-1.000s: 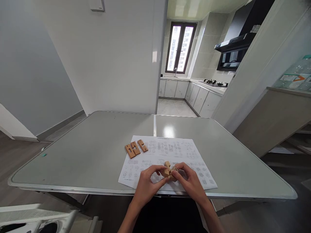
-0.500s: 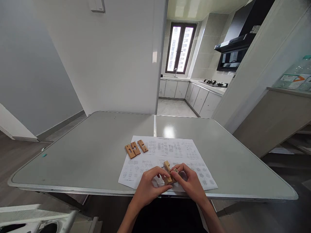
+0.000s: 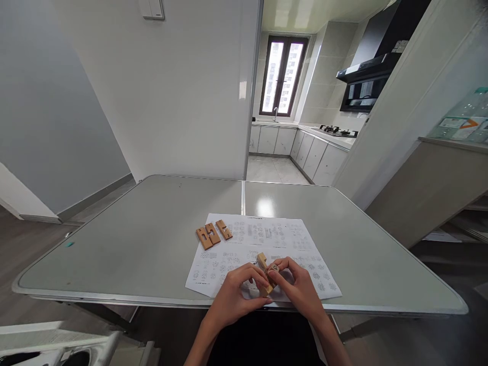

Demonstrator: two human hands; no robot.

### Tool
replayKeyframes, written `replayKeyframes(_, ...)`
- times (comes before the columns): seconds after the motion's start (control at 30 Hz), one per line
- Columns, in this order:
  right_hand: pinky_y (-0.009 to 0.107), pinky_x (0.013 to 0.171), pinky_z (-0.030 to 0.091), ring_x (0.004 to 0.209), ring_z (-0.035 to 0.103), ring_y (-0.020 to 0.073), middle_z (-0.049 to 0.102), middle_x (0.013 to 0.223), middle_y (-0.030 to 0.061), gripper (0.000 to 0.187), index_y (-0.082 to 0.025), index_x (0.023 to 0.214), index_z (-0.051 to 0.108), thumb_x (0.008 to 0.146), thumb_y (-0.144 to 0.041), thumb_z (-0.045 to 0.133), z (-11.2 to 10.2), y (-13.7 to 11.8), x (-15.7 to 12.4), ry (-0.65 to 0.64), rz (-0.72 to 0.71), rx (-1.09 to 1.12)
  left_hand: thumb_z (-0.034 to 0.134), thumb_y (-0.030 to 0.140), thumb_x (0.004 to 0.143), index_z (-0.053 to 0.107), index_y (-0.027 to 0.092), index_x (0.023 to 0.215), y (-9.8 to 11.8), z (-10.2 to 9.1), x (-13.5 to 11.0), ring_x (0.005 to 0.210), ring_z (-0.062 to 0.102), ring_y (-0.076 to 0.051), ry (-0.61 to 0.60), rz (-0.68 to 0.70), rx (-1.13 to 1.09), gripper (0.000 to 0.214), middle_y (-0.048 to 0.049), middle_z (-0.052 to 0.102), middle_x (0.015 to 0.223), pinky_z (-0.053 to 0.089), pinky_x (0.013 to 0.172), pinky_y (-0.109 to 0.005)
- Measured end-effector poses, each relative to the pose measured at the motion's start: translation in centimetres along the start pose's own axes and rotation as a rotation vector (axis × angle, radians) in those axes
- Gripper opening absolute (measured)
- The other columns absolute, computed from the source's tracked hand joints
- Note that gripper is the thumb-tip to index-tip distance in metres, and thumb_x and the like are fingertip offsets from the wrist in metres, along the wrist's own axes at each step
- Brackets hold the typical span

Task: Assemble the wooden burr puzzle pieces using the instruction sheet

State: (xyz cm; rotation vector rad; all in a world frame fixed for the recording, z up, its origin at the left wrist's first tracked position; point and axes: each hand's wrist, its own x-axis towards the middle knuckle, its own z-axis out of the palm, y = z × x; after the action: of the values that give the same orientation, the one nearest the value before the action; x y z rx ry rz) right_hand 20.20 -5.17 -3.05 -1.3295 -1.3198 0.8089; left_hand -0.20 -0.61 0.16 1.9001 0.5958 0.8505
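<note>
Above the near edge of the printed sheet, both hands meet around pale wooden puzzle pieces [image 3: 262, 260]. My left hand [image 3: 238, 291] closes its thumb and fingers about their lower left end. From the other side, my right hand [image 3: 296, 282] pinches a small lettered wooden piece [image 3: 275, 268] that touches the pale wood. Fingers cover much of the joint, so I cannot tell how the pieces interlock. Further left lie three flat brown wooden puzzle pieces with cut-outs: one numbered [image 3: 204, 238], a middle one [image 3: 213, 234] and a separate one [image 3: 224, 230].
A white paper sheet [image 3: 272, 236] with printed diagrams lies under the hands on the grey-green table [image 3: 125, 244]. A small green bit [image 3: 69, 244] rests near the table's left edge. Beyond the table are a wall and a kitchen doorway.
My left fingers have shifted slightly on the wooden pieces, and the lower end has turned a little downward. The right hand has barely moved; the flat brown pieces stay put.
</note>
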Motion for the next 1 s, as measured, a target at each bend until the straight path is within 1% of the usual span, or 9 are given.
replayKeyframes(0.2,0.035,0.085,0.052,0.089,0.07,0.0243,0.074,0.094,0.0044,0.034,-0.023,0.081,0.062,0.09,-0.053,0.073,0.0,0.1,0.0,0.024,-0.025,-0.046,0.089,0.033,0.08,0.07,0.022,0.092,0.2,-0.1,0.0,0.09,0.068,-0.02,-0.048,-0.039,-0.019,0.024,-0.003,0.072,0.099,0.053,0.085,-0.034)
replayKeyframes(0.37,0.037,0.09,0.053,0.096,0.071,0.0271,0.077,0.098,0.006,0.03,-0.023,0.086,0.067,0.09,-0.051,0.074,-0.1,-0.2,-0.1,0.06,-0.033,-0.059,0.087,0.031,0.082,0.072,0.021,0.094,0.0,0.0,0.0,0.087,0.068,-0.019,-0.081,-0.054,-0.053,0.022,-0.0026,0.073,0.096,0.054,0.084,-0.032)
replayKeyframes(0.5,0.037,0.092,0.052,0.101,0.071,0.0282,0.078,0.1,0.0059,0.023,-0.024,0.086,0.069,0.091,-0.046,0.074,-0.1,-0.6,-0.2,0.023,-0.042,-0.046,0.086,0.028,0.083,0.074,0.021,0.093,-0.1,0.1,0.0,0.082,0.066,-0.017,-0.103,-0.071,-0.075,0.017,-0.002,0.074,0.093,0.053,0.079,-0.029)
replayKeyframes(0.6,0.038,0.092,0.053,0.102,0.071,0.0282,0.078,0.101,0.0059,0.022,-0.024,0.086,0.069,0.09,-0.045,0.075,-0.1,-0.6,-0.2,0.026,-0.055,-0.047,0.086,0.026,0.083,0.075,0.021,0.091,-0.1,0.2,0.0,0.078,0.063,-0.016,-0.106,-0.084,-0.032,0.014,-0.0013,0.074,0.091,0.05,0.074,-0.027)
replayKeyframes(0.7,0.038,0.089,0.054,0.095,0.071,0.0271,0.078,0.097,0.005,0.022,-0.024,0.097,0.073,0.088,-0.044,0.077,-0.1,-0.5,-0.3,0.039,-0.047,-0.074,0.086,0.026,0.082,0.076,0.022,0.09,-0.1,0.2,0.0,0.073,0.058,-0.014,-0.104,-0.102,-0.005,0.014,-0.0006,0.074,0.09,0.047,0.071,-0.026)
replayKeyframes(0.77,0.039,0.09,0.055,0.096,0.071,0.0271,0.078,0.102,0.0052,0.028,-0.026,0.112,0.074,0.089,-0.043,0.076,-0.2,-0.6,-0.3,0.018,-0.05,-0.071,0.087,0.027,0.081,0.076,0.022,0.089,-0.1,0.2,0.0,0.071,0.057,-0.014,-0.104,-0.119,-0.009,0.014,-0.0004,0.074,0.091,0.046,0.07,-0.026)
replayKeyframes(0.83,0.04,0.095,0.055,0.105,0.07,0.0282,0.077,0.113,0.0059,0.031,-0.029,0.121,0.074,0.094,-0.042,0.071,-0.3,-1.0,-0.3,-0.043,-0.077,-0.049,0.086,0.028,0.081,0.076,0.022,0.089,-0.1,0.2,0.0,0.071,0.058,-0.014,-0.105,-0.131,-0.018,0.014,-0.0002,0.074,0.09,0.047,0.07,-0.026)
replayKeyframes(0.9,0.041,0.1,0.053,0.113,0.069,0.0287,0.076,0.121,0.0055,0.028,-0.031,0.122,0.074,0.099,-0.042,0.063,-0.4,-1.4,-0.3,-0.119,-0.11,-0.027,0.085,0.029,0.083,0.075,0.022,0.089,-0.1,0.2,0.0,0.072,0.059,-0.015,-0.101,-0.132,-0.028,0.013,0.0,0.075,0.09,0.047,0.071,-0.027)
replayKeyframes(1.0,0.041,0.101,0.054,0.112,0.069,0.0284,0.076,0.12,0.005,0.029,-0.031,0.121,0.073,0.103,-0.043,0.055,-0.5,-1.8,-0.3,-0.174,-0.116,-0.008,0.083,0.03,0.085,0.075,0.023,0.09,-0.1,0.2,0.0,0.073,0.058,-0.015,-0.088,-0.137,-0.034,0.012,-0.0002,0.076,0.094,0.048,0.073,-0.027)
